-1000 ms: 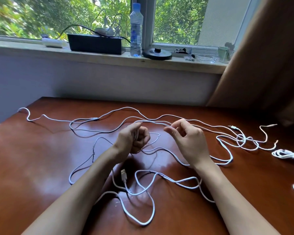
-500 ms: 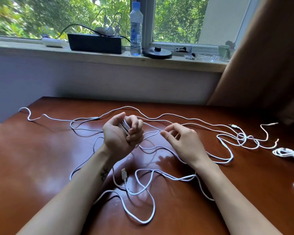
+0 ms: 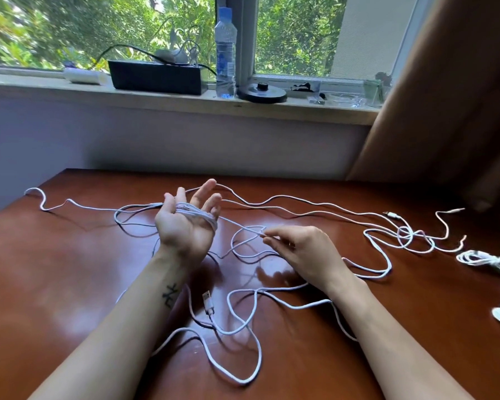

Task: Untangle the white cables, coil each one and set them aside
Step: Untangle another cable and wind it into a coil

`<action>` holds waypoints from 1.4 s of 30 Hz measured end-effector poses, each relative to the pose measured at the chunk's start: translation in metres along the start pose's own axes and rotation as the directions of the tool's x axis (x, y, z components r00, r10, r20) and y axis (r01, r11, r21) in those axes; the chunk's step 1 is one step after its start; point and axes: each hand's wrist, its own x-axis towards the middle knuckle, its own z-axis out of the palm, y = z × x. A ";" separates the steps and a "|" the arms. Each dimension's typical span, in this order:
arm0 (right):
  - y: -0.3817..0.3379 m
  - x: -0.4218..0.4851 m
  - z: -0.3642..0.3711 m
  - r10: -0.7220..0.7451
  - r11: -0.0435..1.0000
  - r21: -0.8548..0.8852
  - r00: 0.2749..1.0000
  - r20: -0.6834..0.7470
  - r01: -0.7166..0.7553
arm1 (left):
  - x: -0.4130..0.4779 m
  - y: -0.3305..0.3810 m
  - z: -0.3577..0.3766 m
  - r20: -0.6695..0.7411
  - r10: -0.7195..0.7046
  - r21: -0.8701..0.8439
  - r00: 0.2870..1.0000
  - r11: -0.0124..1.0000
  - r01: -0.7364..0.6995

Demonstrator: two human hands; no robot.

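left hand [image 3: 185, 229]: palm up, fingers spread and nearly straight, grip apart; several turns of white cable [image 3: 202, 216] wound across the palm
right hand [image 3: 303, 255]: thumb and forefinger grip clamped on a taut strand of that cable
slack: loose loops over the bench [image 3: 55, 269], USB plug [image 3: 208, 303] between the forearms
coiled cables [image 3: 485, 259]: at the bench's right edge
water bottle [image 3: 225, 53]: blue label, print seemingly too blurred to read

Bottle [image 3: 225, 53], black box [image 3: 156, 79] on windowsill [image 3: 185, 103]
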 end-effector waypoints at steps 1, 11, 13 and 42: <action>-0.003 0.000 -0.001 -0.023 1.000 -0.018 0.999 -0.027 0.022 | 0.001 0.000 0.001 -0.004 0.012 -0.001 1.000 1.000 -0.012; -0.011 0.002 -0.002 -0.110 0.992 0.062 0.994 -0.027 0.111 | 0.009 -0.018 0.003 0.027 0.227 0.543 0.974 0.814 -0.205; -0.012 0.004 -0.003 -0.114 0.985 0.123 0.992 -0.049 0.119 | 0.005 -0.025 -0.001 0.191 0.322 0.769 0.927 0.537 -0.345; -0.024 0.011 -0.018 0.271 0.734 0.670 0.952 -0.144 -0.107 | -0.004 -0.032 -0.022 0.532 -0.104 0.844 0.840 -0.012 -0.536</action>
